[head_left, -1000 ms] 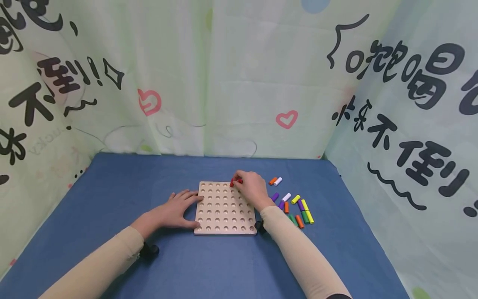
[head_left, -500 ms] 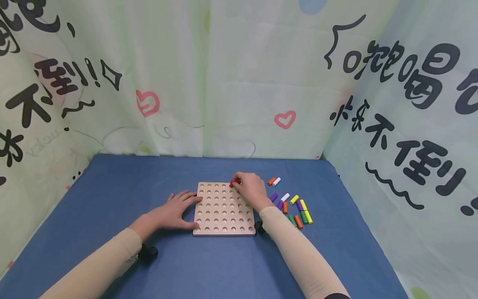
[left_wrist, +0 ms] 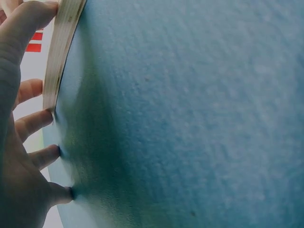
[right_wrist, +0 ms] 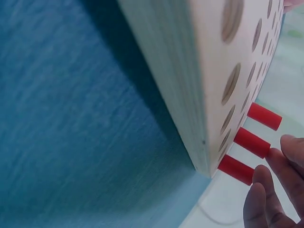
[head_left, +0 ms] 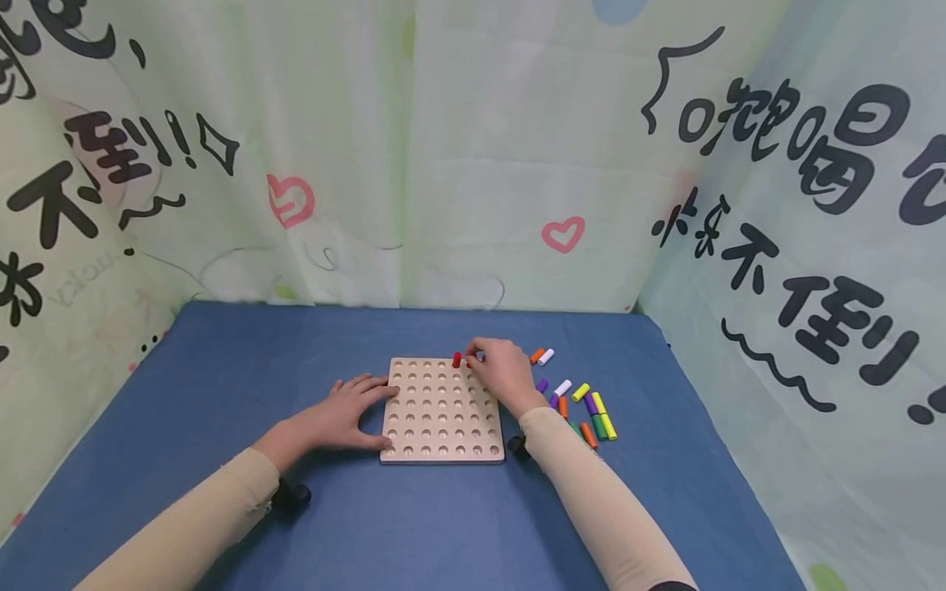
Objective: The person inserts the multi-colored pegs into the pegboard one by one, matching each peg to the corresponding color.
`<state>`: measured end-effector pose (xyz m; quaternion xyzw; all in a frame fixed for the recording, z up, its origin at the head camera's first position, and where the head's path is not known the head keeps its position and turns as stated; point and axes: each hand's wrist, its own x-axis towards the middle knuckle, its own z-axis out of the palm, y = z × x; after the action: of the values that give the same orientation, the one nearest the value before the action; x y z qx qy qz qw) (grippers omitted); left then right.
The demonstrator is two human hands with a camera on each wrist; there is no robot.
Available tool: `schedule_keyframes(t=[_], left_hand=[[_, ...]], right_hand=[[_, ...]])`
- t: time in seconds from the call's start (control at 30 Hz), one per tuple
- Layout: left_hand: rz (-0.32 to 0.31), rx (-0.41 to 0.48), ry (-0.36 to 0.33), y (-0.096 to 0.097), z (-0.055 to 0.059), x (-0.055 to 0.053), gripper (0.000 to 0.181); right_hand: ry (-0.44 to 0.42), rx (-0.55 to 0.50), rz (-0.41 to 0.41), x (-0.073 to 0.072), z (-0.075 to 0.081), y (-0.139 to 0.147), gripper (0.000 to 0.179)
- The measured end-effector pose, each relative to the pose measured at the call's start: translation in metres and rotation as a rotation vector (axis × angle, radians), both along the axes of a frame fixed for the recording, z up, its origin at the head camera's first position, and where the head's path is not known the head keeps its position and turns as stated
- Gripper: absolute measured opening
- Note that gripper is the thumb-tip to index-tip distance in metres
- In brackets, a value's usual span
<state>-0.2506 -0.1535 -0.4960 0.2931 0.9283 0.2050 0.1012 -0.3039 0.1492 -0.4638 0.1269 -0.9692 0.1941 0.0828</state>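
Observation:
A pale wooden pegboard (head_left: 441,421) with rows of round holes lies on the blue cloth. Three red pegs (right_wrist: 257,144) stand in its far row, at the right end. My right hand (head_left: 504,369) is over that corner, mostly hiding two of them in the head view; the leftmost red peg (head_left: 456,360) shows free of the fingers. In the right wrist view, the fingertips (right_wrist: 275,154) are right at the tops of the middle and nearest pegs, with the thumb apart. Fingers spread, my left hand (head_left: 342,417) rests against the board's left edge.
Several loose pegs lie right of the board: yellow (head_left: 604,417), green (head_left: 598,428), purple (head_left: 590,403), orange (head_left: 588,435) and white (head_left: 562,388). An orange peg (head_left: 536,356) and a white peg (head_left: 546,357) lie farther back. Printed curtains (head_left: 473,164) enclose the blue table (head_left: 296,345).
My right hand has let go of the leftmost red peg and shifted slightly right, leaving it upright in its hole. My left hand has stayed at the board's edge.

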Motion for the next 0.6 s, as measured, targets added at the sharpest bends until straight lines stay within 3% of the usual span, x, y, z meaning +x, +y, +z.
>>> schedule_keyframes(t=[0.27,0.6], left_hand=[[-0.001,0.029,-0.022,0.001,0.002,-0.003,0.087],[-0.003,0.018,-0.022,0.000,-0.002,-0.006,0.088]], right_hand=[[0.023,-0.009,-0.023,0.002,0.000,0.017,0.008],[-0.028,0.005,-0.126,0.007,0.003,0.069,0.008]])
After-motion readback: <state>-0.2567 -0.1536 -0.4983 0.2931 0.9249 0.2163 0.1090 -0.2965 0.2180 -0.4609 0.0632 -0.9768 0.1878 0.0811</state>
